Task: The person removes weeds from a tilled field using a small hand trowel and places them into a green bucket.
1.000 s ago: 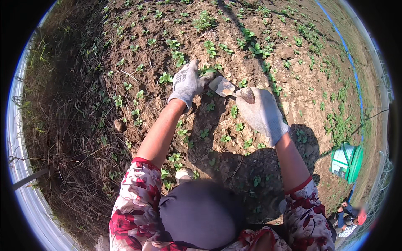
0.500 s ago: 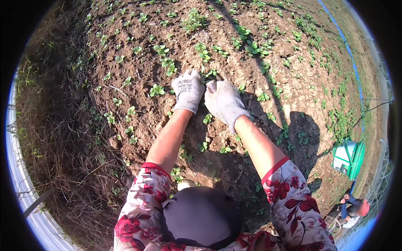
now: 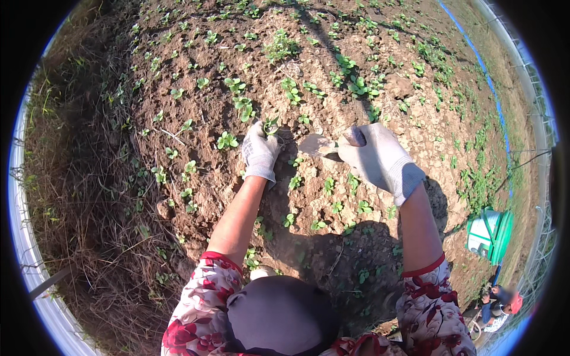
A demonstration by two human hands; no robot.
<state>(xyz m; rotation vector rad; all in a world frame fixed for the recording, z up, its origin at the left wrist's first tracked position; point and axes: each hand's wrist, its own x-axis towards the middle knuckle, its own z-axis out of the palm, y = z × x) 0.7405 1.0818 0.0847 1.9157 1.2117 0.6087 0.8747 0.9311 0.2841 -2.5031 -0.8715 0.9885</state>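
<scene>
My left hand (image 3: 261, 151), in a pale work glove, pinches a small green seedling (image 3: 270, 125) just above the brown soil. My right hand (image 3: 377, 157), gloved too, grips a hand trowel (image 3: 318, 145). The trowel's flat, soil-smeared blade points left toward my left hand, a short gap from it, and its dark handle end sticks out by my right thumb. Leafy seedlings (image 3: 243, 108) stand in the ground just beyond my left hand, and another small plant (image 3: 227, 140) grows to its left.
Rows of seedlings spread over the bed. Dry grass (image 3: 101, 196) borders it on the left. On the right lie a blue hose or line (image 3: 487, 77) and a green-and-white bucket (image 3: 490, 235). Another person (image 3: 497, 307) is low at the lower right, near netting.
My right hand has moved right and away from my left, bringing the trowel blade into sight. My left hand has shifted slightly, and the seedling now shows at its fingertips.
</scene>
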